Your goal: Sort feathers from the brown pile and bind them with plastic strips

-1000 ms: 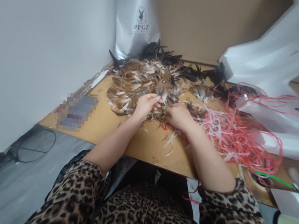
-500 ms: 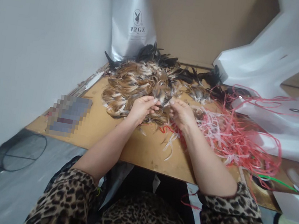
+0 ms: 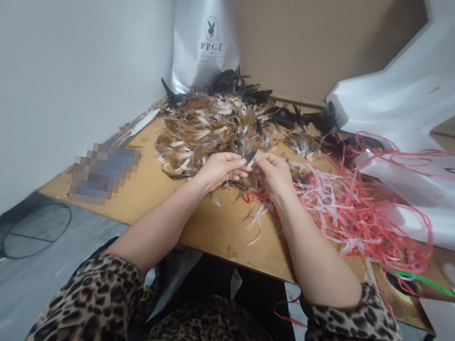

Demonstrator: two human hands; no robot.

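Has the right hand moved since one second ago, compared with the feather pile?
Yes. The right hand has moved up off the table toward the feather pile, its fingertips now meeting the left hand.

I saw: white wall (image 3: 56,48) at left | brown board (image 3: 311,33) behind | wooden table (image 3: 208,231) | grey floor (image 3: 16,286) below its near-left corner

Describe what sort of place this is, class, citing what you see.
Probably a small craft or piecework bench: a heap of brown feathers on a wooden table, a tangle of red strips, both hands pinching feathers.
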